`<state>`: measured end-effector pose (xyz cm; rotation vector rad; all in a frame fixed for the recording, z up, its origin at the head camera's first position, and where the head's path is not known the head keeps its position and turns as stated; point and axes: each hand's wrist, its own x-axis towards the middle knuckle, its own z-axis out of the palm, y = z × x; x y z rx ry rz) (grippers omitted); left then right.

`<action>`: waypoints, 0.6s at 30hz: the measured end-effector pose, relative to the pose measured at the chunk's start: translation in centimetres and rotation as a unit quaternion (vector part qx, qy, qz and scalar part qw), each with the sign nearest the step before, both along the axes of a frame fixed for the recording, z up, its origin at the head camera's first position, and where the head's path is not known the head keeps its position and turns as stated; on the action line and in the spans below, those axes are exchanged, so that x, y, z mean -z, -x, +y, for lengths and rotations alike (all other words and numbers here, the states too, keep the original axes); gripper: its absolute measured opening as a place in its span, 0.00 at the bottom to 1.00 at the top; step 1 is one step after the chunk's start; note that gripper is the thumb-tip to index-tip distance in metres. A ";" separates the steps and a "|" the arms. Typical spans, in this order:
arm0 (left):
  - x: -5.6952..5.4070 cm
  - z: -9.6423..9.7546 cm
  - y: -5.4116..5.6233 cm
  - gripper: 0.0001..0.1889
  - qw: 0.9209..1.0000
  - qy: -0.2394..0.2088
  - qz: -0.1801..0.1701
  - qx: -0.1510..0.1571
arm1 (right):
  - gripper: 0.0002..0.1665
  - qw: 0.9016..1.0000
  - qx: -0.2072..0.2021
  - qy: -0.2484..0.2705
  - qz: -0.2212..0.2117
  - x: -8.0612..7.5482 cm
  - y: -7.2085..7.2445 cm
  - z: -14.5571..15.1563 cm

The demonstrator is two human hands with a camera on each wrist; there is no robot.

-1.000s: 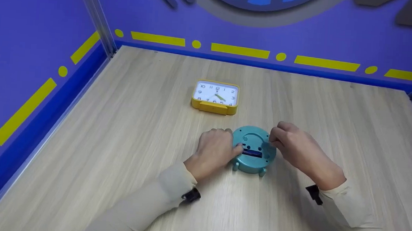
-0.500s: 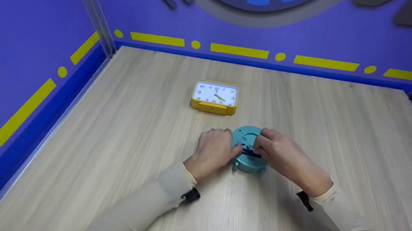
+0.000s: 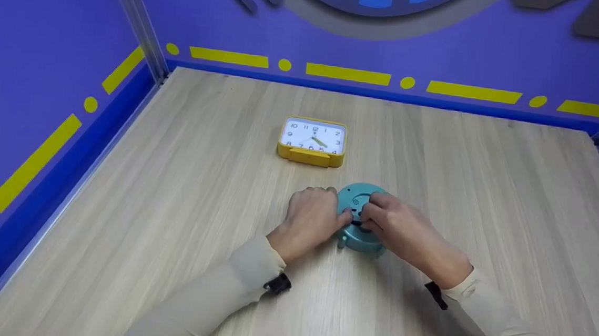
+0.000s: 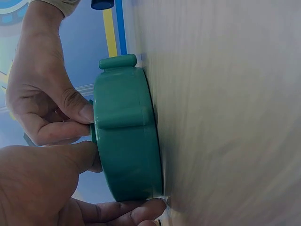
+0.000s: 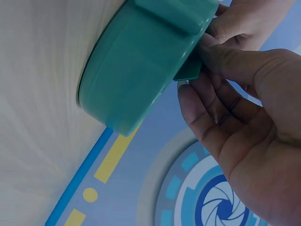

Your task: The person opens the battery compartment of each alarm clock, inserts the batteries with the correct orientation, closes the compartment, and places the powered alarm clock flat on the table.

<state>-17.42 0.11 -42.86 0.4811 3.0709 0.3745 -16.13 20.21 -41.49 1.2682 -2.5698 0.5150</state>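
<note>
A round teal alarm clock (image 3: 360, 241) lies face down on the table, its back with a dark battery slot (image 3: 356, 222) turned up. My left hand (image 3: 311, 216) grips its left side, thumb on the back and fingers along the edge, as the left wrist view shows. Over the slot, my right hand (image 3: 398, 227) pinches a small flat teal battery cover (image 5: 189, 69) between thumb and fingers. The cover stands up from the clock's back in the right wrist view. In the head view my right hand hides the cover and most of the slot.
Behind the teal clock, a yellow rectangular alarm clock (image 3: 313, 137) lies face up on the wooden table (image 3: 200, 156). Blue panels (image 3: 266, 34) with yellow marks bound the table at the back and left.
My right hand has moved left and slightly down from the clock's right edge to over the battery slot. The left hand and both clocks have stayed in place.
</note>
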 end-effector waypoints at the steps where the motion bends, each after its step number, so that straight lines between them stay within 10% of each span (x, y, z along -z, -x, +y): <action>1: 0.0 0.0 0.0 0.21 1.000 0.002 -0.002 -0.001 | 0.10 1.000 0.000 -0.001 0.000 0.1 0.0 0.0; 18: -0.1 0.1 0.0 0.21 1.000 0.002 -0.006 -0.006 | 0.09 0.999 0.018 -0.021 -0.017 0.3 0.1 -0.1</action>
